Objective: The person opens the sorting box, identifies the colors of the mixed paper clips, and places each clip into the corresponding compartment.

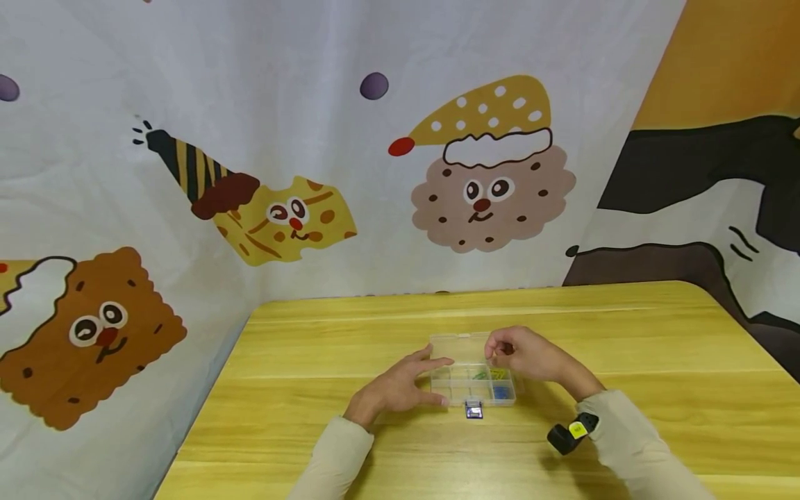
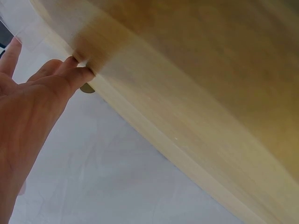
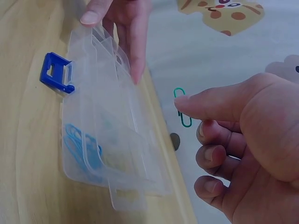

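A clear plastic compartment box (image 1: pixel 461 393) rests on the table with its lid (image 1: pixel 459 347) raised at the back. My left hand (image 1: pixel 400 383) is at the box's left side, thumb by the front corner and fingers extended toward the hinge side, touching it. Over the box's right part, my right hand (image 1: pixel 528 353) pinches a green paper clip (image 3: pixel 186 120) between thumb and forefinger. Inside the right-hand compartments lie green paper clips (image 1: pixel 479 376), yellow paper clips (image 1: pixel 497 373) and blue paper clips (image 1: pixel 502 392). A blue latch (image 3: pixel 57 72) sticks out from the front edge.
The wooden table (image 1: pixel 300 430) ends at a white cloth backdrop (image 1: pixel 312 125) printed with cartoon biscuits and cheese. A black device with a yellow mark (image 1: pixel 571 434) is strapped at my right wrist.
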Available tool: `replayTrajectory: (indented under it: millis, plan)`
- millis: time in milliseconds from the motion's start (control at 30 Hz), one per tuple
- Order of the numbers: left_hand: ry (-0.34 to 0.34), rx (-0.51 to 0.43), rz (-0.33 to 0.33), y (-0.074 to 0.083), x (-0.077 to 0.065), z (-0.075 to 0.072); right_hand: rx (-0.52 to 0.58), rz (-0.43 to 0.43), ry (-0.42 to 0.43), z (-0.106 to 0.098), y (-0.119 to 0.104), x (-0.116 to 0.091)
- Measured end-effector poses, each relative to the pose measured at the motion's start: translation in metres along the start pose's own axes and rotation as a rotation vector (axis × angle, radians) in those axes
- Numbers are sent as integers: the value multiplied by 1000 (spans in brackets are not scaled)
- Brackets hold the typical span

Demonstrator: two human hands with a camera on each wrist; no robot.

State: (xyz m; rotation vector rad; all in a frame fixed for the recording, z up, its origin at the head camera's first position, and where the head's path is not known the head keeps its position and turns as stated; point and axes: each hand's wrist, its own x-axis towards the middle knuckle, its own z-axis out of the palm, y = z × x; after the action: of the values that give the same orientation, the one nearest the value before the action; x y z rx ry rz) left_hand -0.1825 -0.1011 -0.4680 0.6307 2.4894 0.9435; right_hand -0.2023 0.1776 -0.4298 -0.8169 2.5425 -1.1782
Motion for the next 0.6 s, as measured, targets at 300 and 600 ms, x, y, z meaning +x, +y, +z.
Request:
replayTrajectory:
  millis: [300, 600]
  plan:
    - [-4, 6, 10, 1, -1, -1, 7, 24, -24, 7, 1, 4]
    - [-8, 4, 13, 0, -1, -1, 5, 40, -36, 10, 2, 5]
